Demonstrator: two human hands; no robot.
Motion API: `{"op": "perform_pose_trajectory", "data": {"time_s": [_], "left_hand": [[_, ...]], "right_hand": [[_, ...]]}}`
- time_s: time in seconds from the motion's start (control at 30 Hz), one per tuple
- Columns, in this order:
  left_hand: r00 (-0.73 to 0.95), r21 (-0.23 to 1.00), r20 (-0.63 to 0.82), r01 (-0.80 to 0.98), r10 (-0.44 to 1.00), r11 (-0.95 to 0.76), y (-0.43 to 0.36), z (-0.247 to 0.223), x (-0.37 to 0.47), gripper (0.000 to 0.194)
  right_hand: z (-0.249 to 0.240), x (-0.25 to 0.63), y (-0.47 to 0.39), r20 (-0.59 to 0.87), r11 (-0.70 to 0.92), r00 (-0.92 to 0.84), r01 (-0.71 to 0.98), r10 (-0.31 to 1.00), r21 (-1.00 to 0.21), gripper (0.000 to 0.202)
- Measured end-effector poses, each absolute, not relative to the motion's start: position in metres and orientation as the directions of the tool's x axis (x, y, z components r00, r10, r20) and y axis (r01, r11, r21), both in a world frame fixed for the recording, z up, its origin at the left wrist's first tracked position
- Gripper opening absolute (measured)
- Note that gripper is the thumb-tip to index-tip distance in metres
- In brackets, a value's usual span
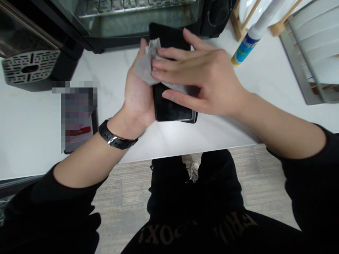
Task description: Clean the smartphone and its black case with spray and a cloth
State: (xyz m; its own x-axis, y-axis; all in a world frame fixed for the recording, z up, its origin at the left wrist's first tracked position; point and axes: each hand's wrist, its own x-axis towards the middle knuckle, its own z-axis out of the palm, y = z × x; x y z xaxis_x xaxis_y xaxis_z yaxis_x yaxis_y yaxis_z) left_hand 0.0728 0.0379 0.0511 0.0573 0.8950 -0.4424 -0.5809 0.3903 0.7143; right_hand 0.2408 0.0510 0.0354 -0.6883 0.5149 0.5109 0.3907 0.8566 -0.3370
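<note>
A black smartphone lies along my left hand, which supports it from below and along its left side, above the counter. My left fingers are mostly hidden beneath it. My right hand is over the screen, fingers pressing a crumpled, whitish-grey tissue against the phone. Part of that tissue shows again under my right palm. The phone's dark upper end sticks out beyond my right fingers, and a dark edge, perhaps a case, shows at its lower right corner.
On the white counter, a second phone, partly pixelated, lies to the left. A black toaster oven and an appliance with a slotted drip tray stand behind. At right are a blue-and-white spray bottle and a dish rack with white plates.
</note>
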Motion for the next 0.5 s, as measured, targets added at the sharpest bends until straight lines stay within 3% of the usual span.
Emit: {"op": "perform_pose_trajectory", "data": {"time_s": [0.13,0.23,0.37,0.5], "left_hand": [[0.168,0.763,-0.289,-0.554,0.943,0.332,0.039,0.056,0.061,0.067],[0.155,0.723,-0.165,-0.653,0.974,0.226,0.044,0.054,0.054,0.074],[0.184,0.735,-0.145,-0.638,0.972,0.230,0.046,0.052,0.053,0.077],[0.239,0.778,-0.189,-0.556,0.952,0.294,0.040,0.057,0.061,0.075]], "right_hand": [[0.041,0.238,0.043,0.428,0.905,-0.802,0.324,0.417,-0.274,0.040],[0.041,0.238,0.041,0.496,0.904,-0.755,0.348,0.428,-0.249,0.043],[0.035,0.241,0.047,0.638,0.861,-0.590,0.432,0.496,-0.269,0.042],[0.030,0.243,0.055,0.622,0.798,-0.524,0.518,0.582,-0.309,0.037]]}}
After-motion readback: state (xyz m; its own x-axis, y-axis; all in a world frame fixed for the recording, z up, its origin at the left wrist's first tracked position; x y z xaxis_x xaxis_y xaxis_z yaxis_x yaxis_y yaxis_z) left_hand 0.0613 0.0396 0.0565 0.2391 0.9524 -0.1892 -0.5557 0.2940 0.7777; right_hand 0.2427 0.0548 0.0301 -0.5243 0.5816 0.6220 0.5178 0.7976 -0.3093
